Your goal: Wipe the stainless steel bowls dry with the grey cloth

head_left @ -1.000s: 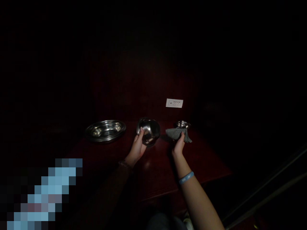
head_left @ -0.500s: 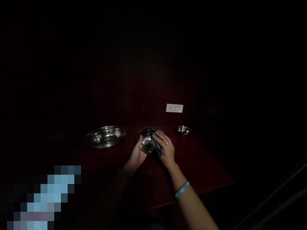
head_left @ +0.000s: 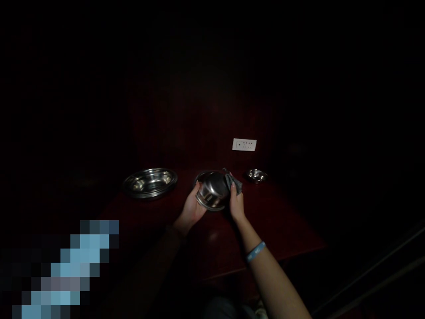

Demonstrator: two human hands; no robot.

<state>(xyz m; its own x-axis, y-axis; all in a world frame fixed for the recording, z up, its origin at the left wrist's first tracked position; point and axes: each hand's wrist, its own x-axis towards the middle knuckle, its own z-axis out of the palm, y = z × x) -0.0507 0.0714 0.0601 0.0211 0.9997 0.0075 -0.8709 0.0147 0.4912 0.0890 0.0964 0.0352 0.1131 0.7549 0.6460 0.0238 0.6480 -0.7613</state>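
A shiny steel bowl [head_left: 213,190] is held tilted above the dark red table, its rounded outer side showing. My left hand [head_left: 191,208] grips its left rim, thumb over the outside and the other fingers hidden beneath. At the bowl's right side, my right hand [head_left: 237,202] is closed on a grey cloth [head_left: 234,182] that touches or nearly touches the metal. A blue band circles my right wrist.
Wide steel plates or basins [head_left: 151,195], apparently stacked, lie on the table [head_left: 275,226] to the left. Farther right stands a small steel bowl [head_left: 256,176]. A white socket panel [head_left: 244,145] is on the back wall. Surroundings are very dark.
The bowl has turned so more of its outside faces me. My right hand with the cloth has shifted from across the bowl to its right edge. My left hand keeps its grip.
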